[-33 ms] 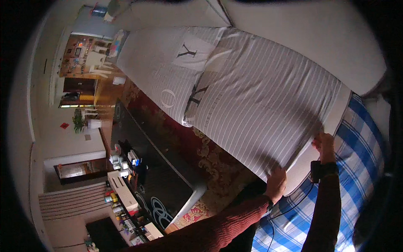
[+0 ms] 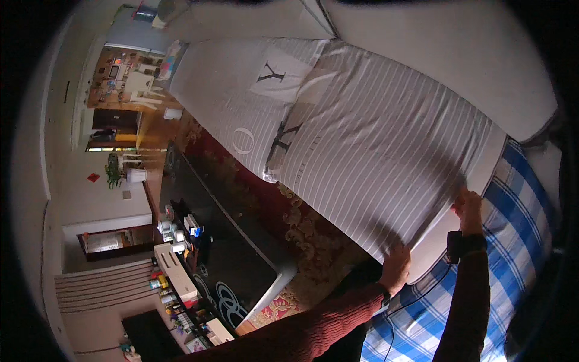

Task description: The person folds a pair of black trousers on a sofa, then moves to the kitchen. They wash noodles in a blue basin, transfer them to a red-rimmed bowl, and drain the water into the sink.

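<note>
A grey, white-striped cloth cover (image 2: pixel 374 139) with large printed letters is spread over a long sofa seat, wrinkled across its middle. My left hand (image 2: pixel 395 268) is closed on the cover's near corner, low on the side facing the carpet. Farther right along that same near edge, my right hand (image 2: pixel 468 208) has its fingers pinched on the cloth. Between the two hands the edge runs as a fairly straight fold, with a strip of pale sofa seat (image 2: pixel 431 250) bare beside it. My fingertips are partly hidden by the hands themselves.
Under my forearms lies a blue-and-white plaid cloth (image 2: pixel 512 199), crossed by a thin dark cable (image 2: pixel 393 329). The sofa backrest (image 2: pixel 446 48) rises along the far right. Left of the seat are a patterned red carpet (image 2: pixel 301 223) and a dark low table (image 2: pixel 223 223) bearing boxes and jars.
</note>
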The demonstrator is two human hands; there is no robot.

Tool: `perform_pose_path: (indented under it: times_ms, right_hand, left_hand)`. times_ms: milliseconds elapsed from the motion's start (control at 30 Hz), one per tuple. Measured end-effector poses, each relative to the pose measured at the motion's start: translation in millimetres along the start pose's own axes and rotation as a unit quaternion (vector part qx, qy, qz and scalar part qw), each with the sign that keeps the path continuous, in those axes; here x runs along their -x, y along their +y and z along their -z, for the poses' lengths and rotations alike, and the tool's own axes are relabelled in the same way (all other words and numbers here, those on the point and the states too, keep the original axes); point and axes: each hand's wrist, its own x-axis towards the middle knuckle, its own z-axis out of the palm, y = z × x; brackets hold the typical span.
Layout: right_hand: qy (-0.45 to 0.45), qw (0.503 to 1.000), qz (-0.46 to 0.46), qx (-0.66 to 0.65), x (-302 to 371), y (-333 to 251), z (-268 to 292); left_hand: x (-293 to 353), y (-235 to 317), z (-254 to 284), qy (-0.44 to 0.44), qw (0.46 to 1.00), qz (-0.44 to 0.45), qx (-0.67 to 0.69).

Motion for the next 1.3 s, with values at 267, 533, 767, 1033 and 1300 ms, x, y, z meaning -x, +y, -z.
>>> perform_pose_path:
  times_ms: [267,533,767,1033,1300]
  right_hand:
    - [0.130,0.863,0.327,0.363,-89,-26,-26]
    - [0.164,0.818,0.210,0.510,-52,-39,35]
    - [0.135,0.897,0.255,0.334,-66,-29,42]
    - [0.060,0.828,0.344,0.439,-251,-118,132]
    - [0.131,0.468,0.293,0.823,-292,-124,200]
  left_hand:
    - [12,-18,-20,-0.076,0.966,-0.002,0.248]
    - [23,39,-40,-0.157,0.954,0.034,0.252]
    - [21,43,-74,-0.074,0.988,0.016,0.131]
    - [18,39,-63,-0.098,0.984,0.016,0.146]
    - [26,38,-54,-0.103,0.985,-0.010,0.136]
